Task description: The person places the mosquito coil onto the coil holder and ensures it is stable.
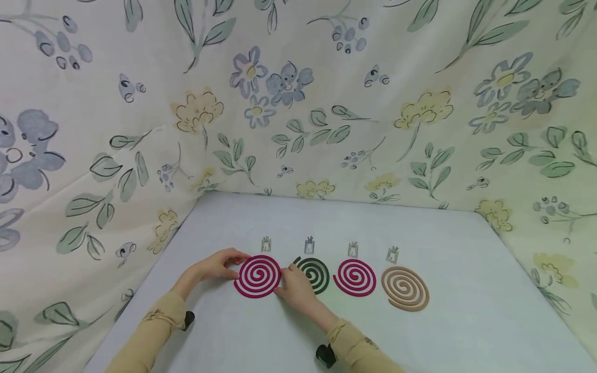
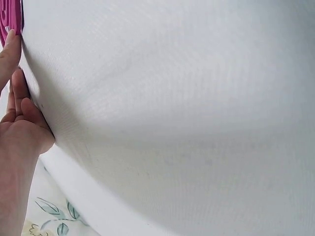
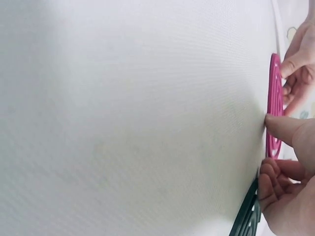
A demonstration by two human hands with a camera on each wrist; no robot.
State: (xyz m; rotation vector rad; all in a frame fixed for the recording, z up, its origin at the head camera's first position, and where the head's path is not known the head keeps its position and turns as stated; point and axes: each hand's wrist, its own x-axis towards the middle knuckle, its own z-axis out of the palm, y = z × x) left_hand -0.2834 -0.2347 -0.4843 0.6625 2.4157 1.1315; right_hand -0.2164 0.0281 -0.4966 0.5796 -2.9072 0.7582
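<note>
A dark pink mosquito coil (image 1: 259, 274) lies at the left end of a row on the white table. My left hand (image 1: 216, 265) holds its left edge, thumb and index finger spread along the rim. At the opposite edge, my right hand (image 1: 297, 289) grips the same coil between thumb and fingers; its other fingers are curled in the right wrist view. Partly hidden behind the right hand is a dark green coil (image 1: 320, 275). In the left wrist view only a corner of the pink coil (image 2: 15, 22) shows above the left thumb.
Another pink coil (image 1: 355, 277) and a tan coil (image 1: 404, 288) continue the row to the right. Behind the coils stand small metal holders, among them one (image 1: 266, 244) at the left and one (image 1: 393, 254) at the right. Floral cloth (image 1: 326, 103) surrounds the table.
</note>
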